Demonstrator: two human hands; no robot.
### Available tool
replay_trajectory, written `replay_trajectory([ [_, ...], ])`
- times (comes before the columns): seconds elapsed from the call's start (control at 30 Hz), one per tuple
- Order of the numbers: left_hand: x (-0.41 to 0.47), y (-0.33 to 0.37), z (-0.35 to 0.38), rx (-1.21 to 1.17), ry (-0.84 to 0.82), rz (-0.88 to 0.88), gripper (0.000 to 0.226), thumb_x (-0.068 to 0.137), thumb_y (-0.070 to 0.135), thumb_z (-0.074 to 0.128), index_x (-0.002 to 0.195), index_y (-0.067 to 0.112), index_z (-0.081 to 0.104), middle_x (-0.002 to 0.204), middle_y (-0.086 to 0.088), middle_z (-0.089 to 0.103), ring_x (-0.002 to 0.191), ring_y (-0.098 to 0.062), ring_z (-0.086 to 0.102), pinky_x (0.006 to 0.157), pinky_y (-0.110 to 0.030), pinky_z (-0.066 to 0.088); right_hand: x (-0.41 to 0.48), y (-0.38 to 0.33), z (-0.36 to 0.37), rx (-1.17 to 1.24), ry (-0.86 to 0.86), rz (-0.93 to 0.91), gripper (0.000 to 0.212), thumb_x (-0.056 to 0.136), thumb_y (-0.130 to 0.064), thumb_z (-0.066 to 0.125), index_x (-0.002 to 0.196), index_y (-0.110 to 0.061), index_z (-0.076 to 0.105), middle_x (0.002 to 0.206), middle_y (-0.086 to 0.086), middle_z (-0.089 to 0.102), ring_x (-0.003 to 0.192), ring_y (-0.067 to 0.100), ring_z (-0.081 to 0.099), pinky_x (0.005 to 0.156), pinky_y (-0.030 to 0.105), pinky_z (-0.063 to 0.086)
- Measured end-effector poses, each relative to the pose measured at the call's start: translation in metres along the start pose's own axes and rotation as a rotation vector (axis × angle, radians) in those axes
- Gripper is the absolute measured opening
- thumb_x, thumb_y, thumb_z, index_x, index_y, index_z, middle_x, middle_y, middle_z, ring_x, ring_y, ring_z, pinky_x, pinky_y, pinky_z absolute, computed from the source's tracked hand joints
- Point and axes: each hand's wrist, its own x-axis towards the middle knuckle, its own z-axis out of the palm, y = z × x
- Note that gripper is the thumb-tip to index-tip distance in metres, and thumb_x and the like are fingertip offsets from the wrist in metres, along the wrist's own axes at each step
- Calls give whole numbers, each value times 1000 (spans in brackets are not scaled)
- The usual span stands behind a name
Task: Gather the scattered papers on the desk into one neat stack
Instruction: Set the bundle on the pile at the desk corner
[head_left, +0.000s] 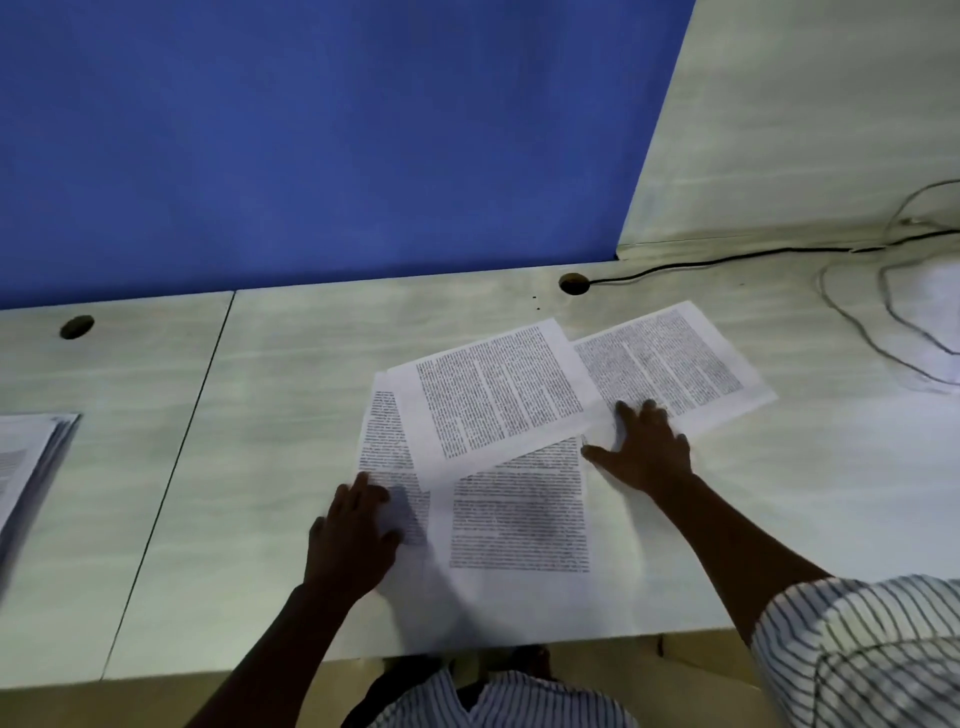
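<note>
Three printed sheets overlap loosely on the pale desk (270, 415). The top sheet (493, 400) lies tilted across the middle. A second tilted sheet (670, 364) pokes out to its right. The lowest sheet (519, 525) reaches toward the desk's front edge. My left hand (350, 540) rests flat with straight fingers on the lowest sheet's left edge. My right hand (644, 447) presses with spread fingers on the right sheet's near edge.
Another stack of papers (28, 467) lies at the far left edge of the desk. A black cable (727, 262) runs from a desk hole (574, 283) to the right, by looped grey wires (857, 332). A blue partition (311, 145) stands behind.
</note>
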Motion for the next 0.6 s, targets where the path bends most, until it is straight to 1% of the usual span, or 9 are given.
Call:
replay_trajectory([
  [0.1,-5,-11,-1,26,8,-38,50,75,34,75,120,23,57,139,-3,49,120,-31,55,84,-49,53,-16,-28,9,0,-51,-57,103,77,-81,50,156,-29,10,165,13,-1,152,31,4,118,57,14],
  [0.2,-5,-26,-9,31,10,-117,50,79,34,70,126,25,56,144,-2,44,128,-29,47,87,-49,52,-39,-62,22,11,-33,-142,99,79,-78,51,156,-28,13,165,12,-2,153,30,1,119,57,11],
  [0.27,-7,-36,-14,31,-16,-177,51,80,33,67,128,26,53,143,0,42,129,-27,43,88,-49,50,-55,-82,33,16,-11,-188,97,80,-77,51,155,-28,15,165,13,0,152,31,1,119,57,10],
  [0.4,-18,-50,-20,-19,-13,-285,47,82,26,64,128,23,52,141,-5,45,128,-30,42,89,-49,49,-85,-108,56,29,40,-261,91,81,-73,51,153,-25,23,164,15,8,151,34,6,119,57,11],
  [0.47,-22,-47,-22,-48,22,-315,41,85,27,62,125,21,54,137,-5,48,127,-31,44,91,-49,48,-94,-114,62,28,79,-278,87,82,-70,53,150,-21,29,163,16,15,150,36,13,118,56,16],
  [0.53,-23,-39,-23,-39,65,-338,39,87,39,62,118,15,58,130,-9,55,122,-34,49,89,-48,48,-99,-120,63,46,92,-281,83,81,-64,60,145,-16,37,159,18,26,147,37,24,115,55,23],
  [0.57,-24,-34,-22,-6,74,-328,46,86,49,63,113,12,59,124,-11,58,117,-36,53,87,-48,49,-102,-124,63,74,94,-277,78,81,-58,64,141,-13,42,154,18,35,142,38,32,112,53,30],
  [0.6,-25,-29,-21,26,73,-306,56,82,58,65,110,9,59,118,-13,59,112,-37,55,83,-47,50,-106,-128,62,116,107,-267,72,81,-53,68,135,-11,47,145,18,45,134,37,42,106,51,38],
])
